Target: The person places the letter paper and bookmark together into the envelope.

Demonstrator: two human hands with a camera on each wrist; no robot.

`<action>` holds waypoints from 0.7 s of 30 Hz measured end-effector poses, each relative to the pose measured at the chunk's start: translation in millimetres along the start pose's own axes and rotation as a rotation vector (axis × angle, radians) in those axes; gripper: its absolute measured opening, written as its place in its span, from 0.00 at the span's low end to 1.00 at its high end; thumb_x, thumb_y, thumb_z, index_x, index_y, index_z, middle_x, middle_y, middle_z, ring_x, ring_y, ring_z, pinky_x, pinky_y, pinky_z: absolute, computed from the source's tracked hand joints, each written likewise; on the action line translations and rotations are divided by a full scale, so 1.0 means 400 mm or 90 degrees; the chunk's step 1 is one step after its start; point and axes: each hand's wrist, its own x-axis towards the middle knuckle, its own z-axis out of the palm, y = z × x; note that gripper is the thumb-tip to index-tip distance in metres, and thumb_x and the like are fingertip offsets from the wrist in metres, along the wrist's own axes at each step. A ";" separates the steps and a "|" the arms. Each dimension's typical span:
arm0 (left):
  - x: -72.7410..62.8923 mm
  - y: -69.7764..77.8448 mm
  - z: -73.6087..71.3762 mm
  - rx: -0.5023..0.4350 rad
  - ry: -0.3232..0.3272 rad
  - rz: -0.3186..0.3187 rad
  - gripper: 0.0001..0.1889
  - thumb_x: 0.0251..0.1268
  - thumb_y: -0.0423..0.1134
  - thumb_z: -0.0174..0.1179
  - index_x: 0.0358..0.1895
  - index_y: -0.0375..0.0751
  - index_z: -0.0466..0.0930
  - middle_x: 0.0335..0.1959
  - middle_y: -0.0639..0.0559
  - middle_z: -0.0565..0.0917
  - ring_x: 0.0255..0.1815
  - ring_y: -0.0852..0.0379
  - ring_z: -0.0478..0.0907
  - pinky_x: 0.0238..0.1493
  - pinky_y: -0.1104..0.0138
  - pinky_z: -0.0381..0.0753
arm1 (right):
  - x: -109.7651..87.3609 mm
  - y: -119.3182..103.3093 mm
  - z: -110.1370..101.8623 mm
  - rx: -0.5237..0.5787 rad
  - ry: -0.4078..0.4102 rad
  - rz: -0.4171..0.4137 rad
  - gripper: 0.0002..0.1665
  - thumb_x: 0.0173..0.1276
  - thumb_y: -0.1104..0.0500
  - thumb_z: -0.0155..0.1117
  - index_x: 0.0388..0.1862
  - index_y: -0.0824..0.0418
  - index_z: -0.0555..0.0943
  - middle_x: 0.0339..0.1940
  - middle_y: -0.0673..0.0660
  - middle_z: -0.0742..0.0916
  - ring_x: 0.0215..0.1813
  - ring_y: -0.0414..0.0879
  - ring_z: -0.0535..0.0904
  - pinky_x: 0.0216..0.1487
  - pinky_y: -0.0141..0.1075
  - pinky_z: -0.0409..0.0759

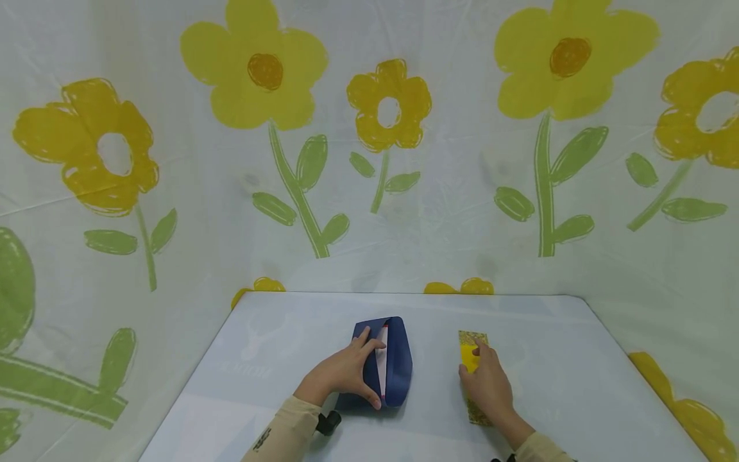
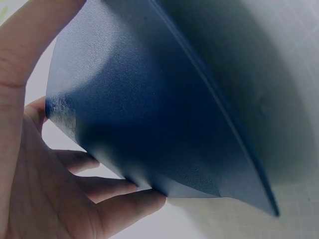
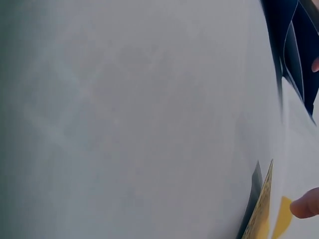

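Note:
A dark blue envelope point(image 1: 399, 366) with a textured surface stands on the table, its mouth spread apart. Inside shows a white paper point(image 1: 382, 359) with red at its ends. My left hand point(image 1: 345, 368) grips the envelope across its length, thumb at the near end and fingers at the far side; the left wrist view shows several fingertips along the envelope's edge point(image 2: 149, 124). To the right, my right hand point(image 1: 489, 385) holds a long yellow card point(image 1: 469, 358) with glittery gold ends, thumb at its left edge. The right wrist view catches one fingertip close against the yellow.
The white table point(image 1: 254, 346) reaches back to a white curtain point(image 1: 456, 192) printed with yellow flowers, which also hangs at both sides. A black wrist strap point(image 1: 329, 423) sits at my left sleeve.

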 end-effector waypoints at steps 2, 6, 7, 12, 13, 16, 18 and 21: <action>0.000 0.000 0.000 -0.002 0.001 0.003 0.61 0.27 0.70 0.82 0.74 0.59 0.63 0.83 0.36 0.48 0.77 0.32 0.59 0.64 0.42 0.74 | 0.000 0.007 -0.002 -0.008 0.003 -0.003 0.43 0.66 0.57 0.69 0.73 0.74 0.63 0.57 0.70 0.80 0.41 0.55 0.82 0.33 0.44 0.80; 0.000 -0.002 0.001 -0.004 0.002 0.004 0.61 0.28 0.69 0.82 0.74 0.59 0.63 0.82 0.35 0.48 0.77 0.32 0.59 0.64 0.42 0.74 | 0.001 0.017 -0.005 -0.012 -0.002 -0.002 0.46 0.66 0.56 0.70 0.74 0.75 0.61 0.59 0.72 0.79 0.54 0.64 0.79 0.47 0.55 0.81; 0.001 -0.002 0.001 -0.003 0.001 0.003 0.61 0.27 0.69 0.82 0.74 0.59 0.63 0.83 0.35 0.48 0.77 0.32 0.59 0.64 0.42 0.74 | 0.001 0.018 -0.006 -0.012 -0.003 0.000 0.46 0.66 0.55 0.70 0.74 0.75 0.61 0.59 0.72 0.79 0.55 0.65 0.79 0.48 0.57 0.80; 0.002 0.000 0.001 -0.003 -0.002 0.000 0.61 0.27 0.69 0.82 0.74 0.60 0.63 0.83 0.36 0.48 0.77 0.32 0.59 0.64 0.42 0.74 | 0.002 0.021 -0.013 -0.011 -0.011 0.010 0.48 0.65 0.54 0.71 0.75 0.75 0.60 0.59 0.73 0.79 0.57 0.66 0.77 0.51 0.60 0.79; 0.003 0.000 0.000 -0.004 -0.002 0.001 0.61 0.27 0.69 0.82 0.74 0.60 0.63 0.83 0.36 0.48 0.77 0.32 0.59 0.64 0.42 0.74 | 0.002 0.021 -0.014 -0.011 -0.014 0.014 0.49 0.65 0.53 0.71 0.75 0.75 0.59 0.60 0.73 0.78 0.57 0.67 0.76 0.51 0.60 0.78; 0.003 0.000 -0.001 -0.006 -0.002 0.001 0.61 0.27 0.69 0.82 0.74 0.60 0.63 0.83 0.36 0.48 0.77 0.31 0.59 0.64 0.41 0.74 | 0.003 0.023 -0.017 -0.012 -0.030 0.028 0.50 0.65 0.52 0.70 0.77 0.74 0.57 0.61 0.73 0.76 0.60 0.68 0.74 0.53 0.61 0.77; 0.004 -0.001 0.000 -0.004 -0.002 0.003 0.61 0.27 0.69 0.82 0.73 0.59 0.63 0.83 0.36 0.48 0.77 0.30 0.59 0.63 0.41 0.74 | 0.005 0.027 -0.017 -0.017 -0.042 0.039 0.51 0.65 0.51 0.69 0.77 0.73 0.56 0.63 0.74 0.74 0.62 0.69 0.72 0.55 0.63 0.76; 0.005 -0.002 0.000 -0.006 -0.001 0.004 0.61 0.26 0.69 0.82 0.73 0.59 0.64 0.82 0.35 0.48 0.76 0.29 0.58 0.63 0.41 0.74 | 0.005 0.032 -0.019 -0.031 -0.051 0.048 0.53 0.64 0.50 0.70 0.78 0.72 0.56 0.65 0.77 0.72 0.64 0.71 0.70 0.57 0.64 0.75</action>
